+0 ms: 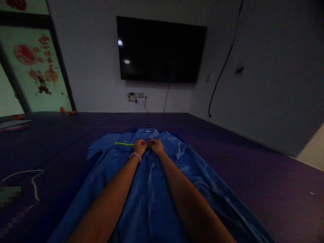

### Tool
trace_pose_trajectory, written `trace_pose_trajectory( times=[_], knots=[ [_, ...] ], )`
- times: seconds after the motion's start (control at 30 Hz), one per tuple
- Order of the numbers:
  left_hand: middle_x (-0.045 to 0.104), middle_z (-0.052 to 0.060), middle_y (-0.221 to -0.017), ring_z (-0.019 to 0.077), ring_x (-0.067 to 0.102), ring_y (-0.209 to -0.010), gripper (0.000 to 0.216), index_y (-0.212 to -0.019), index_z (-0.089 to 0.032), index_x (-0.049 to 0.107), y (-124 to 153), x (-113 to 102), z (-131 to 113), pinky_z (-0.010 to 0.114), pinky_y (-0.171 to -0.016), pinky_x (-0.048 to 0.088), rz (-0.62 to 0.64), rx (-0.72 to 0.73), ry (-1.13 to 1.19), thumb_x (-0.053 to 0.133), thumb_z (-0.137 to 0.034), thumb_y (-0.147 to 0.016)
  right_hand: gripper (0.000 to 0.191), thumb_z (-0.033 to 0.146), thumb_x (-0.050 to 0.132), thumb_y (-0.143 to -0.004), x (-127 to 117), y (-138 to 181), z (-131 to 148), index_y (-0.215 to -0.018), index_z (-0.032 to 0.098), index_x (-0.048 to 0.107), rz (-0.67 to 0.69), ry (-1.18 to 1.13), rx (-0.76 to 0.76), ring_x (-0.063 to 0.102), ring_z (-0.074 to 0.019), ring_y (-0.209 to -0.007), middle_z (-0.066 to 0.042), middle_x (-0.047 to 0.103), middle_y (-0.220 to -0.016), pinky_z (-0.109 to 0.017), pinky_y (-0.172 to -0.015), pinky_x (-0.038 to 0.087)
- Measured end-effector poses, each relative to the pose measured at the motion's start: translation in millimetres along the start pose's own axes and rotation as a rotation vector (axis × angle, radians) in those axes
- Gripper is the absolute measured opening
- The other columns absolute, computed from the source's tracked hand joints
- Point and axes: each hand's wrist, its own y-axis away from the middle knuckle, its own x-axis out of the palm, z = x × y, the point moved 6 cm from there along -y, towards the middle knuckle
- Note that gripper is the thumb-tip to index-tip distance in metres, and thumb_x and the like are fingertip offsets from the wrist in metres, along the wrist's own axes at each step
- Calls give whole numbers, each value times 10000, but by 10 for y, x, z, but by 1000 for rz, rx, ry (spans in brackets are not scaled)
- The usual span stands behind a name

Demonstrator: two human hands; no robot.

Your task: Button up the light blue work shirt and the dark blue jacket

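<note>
A blue long-sleeved work shirt (136,179) lies spread out on its back, collar away from me and front placket running down the middle. A bright yellow-green strip crosses its chest on the left. Just below the collar, my left hand (140,146), with a pink band at the wrist, pinches the shirt's front edge. Facing it, my right hand (156,145) pinches the opposite edge, fingertips almost touching the left ones. Whether a button sits between the fingers is too small to tell.
Dark purple matting (253,175) covers the floor around the shirt. A white cable (35,185) lies at the left. Small orange objects (72,112) stand by the door. A television (162,50) hangs on the far wall, and a black cable (224,67) dangles at the right.
</note>
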Motion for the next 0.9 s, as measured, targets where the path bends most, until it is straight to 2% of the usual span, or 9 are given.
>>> trace_pose_trajectory(
  times=[0.23,0.53,0.9],
  knots=[
    [659,58,-713,150,600,-702,113,-694,-125,647,-8,8,11,231,-648,437,-1,-5,-8,539,-152,-673,228,172,547,-709,-25,53,67,-916,166,641,3,92,0,605,-137,-751,-18,656,-797,-239,-727,453],
    [633,52,-682,130,573,-639,148,-715,-106,618,-21,17,4,214,-585,406,-10,5,28,487,-174,-714,243,189,491,-785,-11,94,172,-1010,194,581,55,345,-16,587,-161,-900,-38,638,-984,-243,-746,417],
    [632,40,-669,133,578,-647,142,-701,-122,621,-26,45,23,221,-599,410,-8,14,50,509,-209,-701,264,170,476,-779,-11,123,203,-1020,201,578,76,392,-4,591,-160,-872,-41,648,-946,-225,-701,410]
  ],
)
